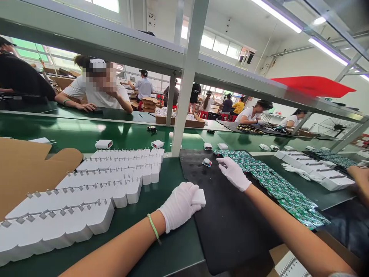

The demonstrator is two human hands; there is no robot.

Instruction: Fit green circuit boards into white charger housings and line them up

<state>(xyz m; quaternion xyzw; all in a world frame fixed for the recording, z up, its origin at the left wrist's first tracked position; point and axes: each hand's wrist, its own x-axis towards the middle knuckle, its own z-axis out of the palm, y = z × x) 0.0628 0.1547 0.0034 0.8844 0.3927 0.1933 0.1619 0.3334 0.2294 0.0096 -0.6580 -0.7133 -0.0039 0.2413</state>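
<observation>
My left hand (178,207), in a white glove, grips a small white plastic charger body (198,198) against the black mat's edge. Beside it on the left, long rows of white charger bodies with metal prongs (80,192) lie on the green conveyor belt (161,215). My right hand (233,174), also gloved, has its fingers apart and rests at the near end of a strip of green circuit boards (279,188). These boards lie on a black mat (227,234). A small white-and-blue part (206,162) sits just beyond my right fingertips.
A cardboard sheet (25,173) lies under the left rows. At the right, a co-worker's forearm (359,181) reaches in beside white charger bodies and a white glove (296,172). A metal shelf frame (190,73) spans the belt, with seated workers, boxes and a fan beyond.
</observation>
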